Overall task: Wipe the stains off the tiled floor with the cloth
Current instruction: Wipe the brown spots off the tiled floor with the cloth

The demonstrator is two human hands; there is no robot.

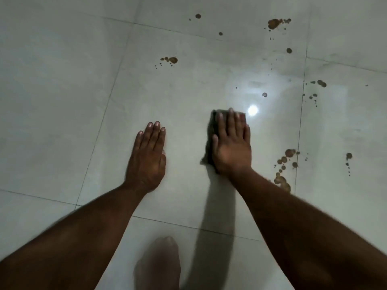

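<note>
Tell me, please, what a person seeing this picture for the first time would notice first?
Most striking are the brown stains spattered over the pale tiled floor, mostly toward the right and the top. Next come the two hands in the middle: the right hand presses flat on a dark cloth, and the left hand rests flat on bare tile. A bright light glare shines just beyond the cloth.

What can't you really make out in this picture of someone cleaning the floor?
- Head view: most of the cloth lies hidden under the right hand.
- The brown stains partly vanish behind the right forearm.
- The blurred shape at the bottom edge is cut off; unidentifiable.
</note>
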